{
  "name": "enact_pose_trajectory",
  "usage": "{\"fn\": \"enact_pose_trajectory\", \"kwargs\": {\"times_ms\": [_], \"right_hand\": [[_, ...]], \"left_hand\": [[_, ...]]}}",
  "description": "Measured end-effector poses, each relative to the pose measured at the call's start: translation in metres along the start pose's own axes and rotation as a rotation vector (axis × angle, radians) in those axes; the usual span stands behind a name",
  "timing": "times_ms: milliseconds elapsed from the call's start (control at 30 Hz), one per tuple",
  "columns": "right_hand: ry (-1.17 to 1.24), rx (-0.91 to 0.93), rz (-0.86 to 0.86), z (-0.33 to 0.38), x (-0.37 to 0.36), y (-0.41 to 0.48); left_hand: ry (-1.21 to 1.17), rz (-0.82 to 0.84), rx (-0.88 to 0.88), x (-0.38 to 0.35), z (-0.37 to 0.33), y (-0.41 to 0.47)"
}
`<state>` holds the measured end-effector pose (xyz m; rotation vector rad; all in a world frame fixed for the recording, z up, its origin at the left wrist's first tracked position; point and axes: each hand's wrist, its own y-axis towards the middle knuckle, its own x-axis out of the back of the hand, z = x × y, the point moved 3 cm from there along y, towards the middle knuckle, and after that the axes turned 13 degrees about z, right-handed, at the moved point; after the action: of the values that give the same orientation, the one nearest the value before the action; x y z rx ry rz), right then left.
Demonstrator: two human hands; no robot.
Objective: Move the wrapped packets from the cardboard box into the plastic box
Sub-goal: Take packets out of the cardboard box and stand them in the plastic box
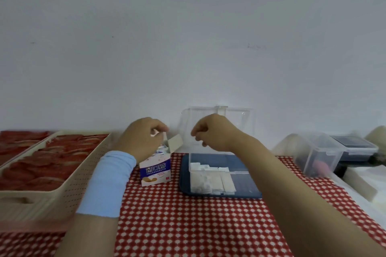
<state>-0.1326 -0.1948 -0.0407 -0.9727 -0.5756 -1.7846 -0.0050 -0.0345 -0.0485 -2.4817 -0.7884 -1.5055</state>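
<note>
A small white and blue cardboard box [155, 171] stands upright on the red checked cloth, its top flap open and wrapped packets showing inside. My left hand [142, 137] is over its open top, fingers pinched on the flap or a packet; which one is hard to tell. To the right stands a clear plastic box [240, 172] with its lid raised, on a blue tray [184, 185]. White wrapped packets [211, 179] lie in a row inside it. My right hand [215, 131] hovers above the plastic box with fingers curled, perhaps pinching something small.
A beige perforated basket [69, 188] holding red packs fills the left side. More clear lidded containers [321, 152] and a dark box [355, 148] stand at the right by the wall. White cloth covers the right table edge.
</note>
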Motion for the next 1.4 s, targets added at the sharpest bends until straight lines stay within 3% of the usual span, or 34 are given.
{"fn": "enact_pose_trajectory", "kwargs": {"times_ms": [200, 400, 733, 867, 1100, 1200, 1400], "right_hand": [[-0.235, 0.125, 0.027, 0.039, -0.038, 0.030], [-0.612, 0.126, 0.034, 0.052, -0.068, 0.066], [-0.785, 0.149, 0.038, 0.063, -0.077, 0.082], [-0.731, 0.126, 0.020, 0.061, -0.072, 0.081], [-0.376, 0.116, 0.062, 0.055, -0.055, 0.070], [-0.358, 0.121, 0.083, 0.047, -0.056, 0.071], [-0.208, 0.202, -0.100, 0.047, -0.047, 0.066]], "left_hand": [[0.118, 0.040, 0.192, -0.008, 0.053, -0.010], [-0.051, 0.031, 0.140, -0.013, 0.068, -0.008], [-0.084, 0.020, 0.134, -0.018, 0.077, 0.002], [-0.004, -0.014, 0.119, -0.017, 0.073, 0.006], [0.009, -0.062, 0.092, -0.021, 0.074, 0.009], [0.013, -0.079, 0.095, -0.022, 0.074, 0.011], [0.096, -0.096, 0.117, -0.024, 0.071, 0.014]]}}
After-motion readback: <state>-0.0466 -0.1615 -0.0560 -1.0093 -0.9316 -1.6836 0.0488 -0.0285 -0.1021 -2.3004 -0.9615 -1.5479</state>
